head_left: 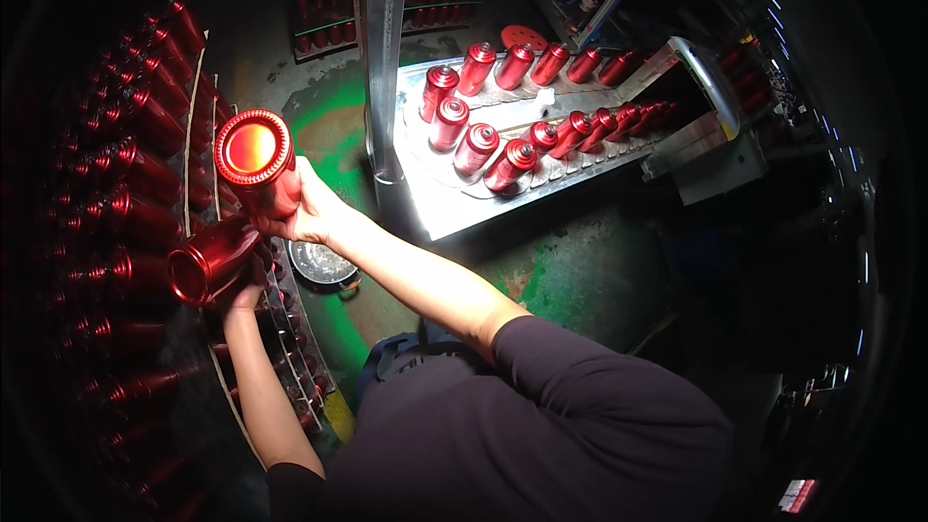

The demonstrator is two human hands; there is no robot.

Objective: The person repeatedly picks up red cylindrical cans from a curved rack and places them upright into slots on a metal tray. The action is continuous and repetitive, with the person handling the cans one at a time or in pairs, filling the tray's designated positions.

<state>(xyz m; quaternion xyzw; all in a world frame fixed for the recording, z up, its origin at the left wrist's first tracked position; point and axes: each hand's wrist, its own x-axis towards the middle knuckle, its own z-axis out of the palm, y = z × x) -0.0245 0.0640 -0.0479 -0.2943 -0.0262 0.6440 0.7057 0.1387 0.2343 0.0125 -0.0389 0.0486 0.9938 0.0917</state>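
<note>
My right hand (307,209) is closed around a shiny red bottle (267,186), whose round, ridged base faces up and catches the light. Just below it, my left hand (247,292) grips a second red bottle (215,257) from underneath, tilted with its round end toward the lower left. The two bottles are very close together; whether they touch I cannot tell. Both are held beside a rack (196,116) packed with rows of similar red bottles. The fingers of my left hand are mostly hidden behind its bottle.
To the right stands a brightly lit metal conveyor table (449,216) carrying a loop of upright red bottles (474,148). A metal post (385,68) rises at its near-left corner. A round pan (324,266) sits on the green-stained floor. More red bottles (329,0) are stacked at the back.
</note>
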